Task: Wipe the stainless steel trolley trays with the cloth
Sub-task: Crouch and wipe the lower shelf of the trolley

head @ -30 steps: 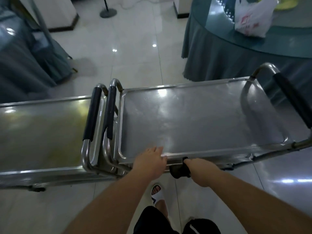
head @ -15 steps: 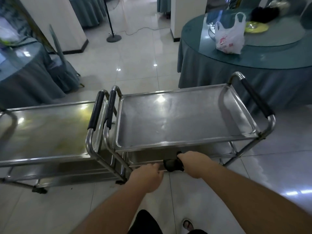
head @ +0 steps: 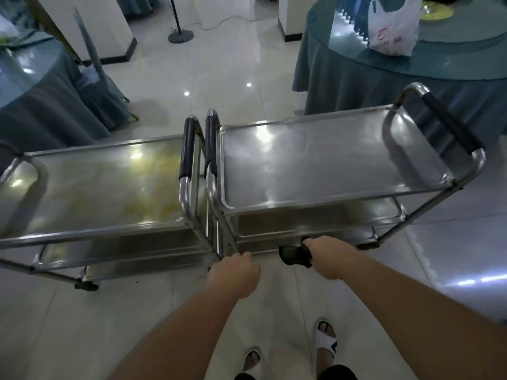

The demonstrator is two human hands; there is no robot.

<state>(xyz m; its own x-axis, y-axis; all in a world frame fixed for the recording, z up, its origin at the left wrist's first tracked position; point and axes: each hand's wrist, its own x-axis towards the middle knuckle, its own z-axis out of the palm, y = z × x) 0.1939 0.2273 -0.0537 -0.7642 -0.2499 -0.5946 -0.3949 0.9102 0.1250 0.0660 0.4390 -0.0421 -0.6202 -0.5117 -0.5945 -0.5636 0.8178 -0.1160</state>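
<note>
Two stainless steel trolleys stand side by side on the tiled floor. The right trolley's top tray [head: 329, 160] is bare and shiny. Yellowish smears cover the left trolley's top tray [head: 104, 185]. My right hand [head: 325, 256] grips a dark cloth [head: 292, 255] against the front rim of the right trolley's lower tray [head: 343, 241]. My left hand [head: 234, 272] sits just left of it, with its fingers curled at the same rim beside the trolley's leg. The lower trays lie in shadow under the top trays.
Black-padded handles [head: 210, 144] of the two trolleys nearly touch in the middle. A round table with a teal cloth [head: 384, 86] and a white plastic bag [head: 392, 28] stands behind the right trolley. Another covered table [head: 33, 105] and a chair are at the left.
Both hands have dropped from the top tray's front edge to the lower tray's rim. The view has pulled back and up, and my feet now show.
</note>
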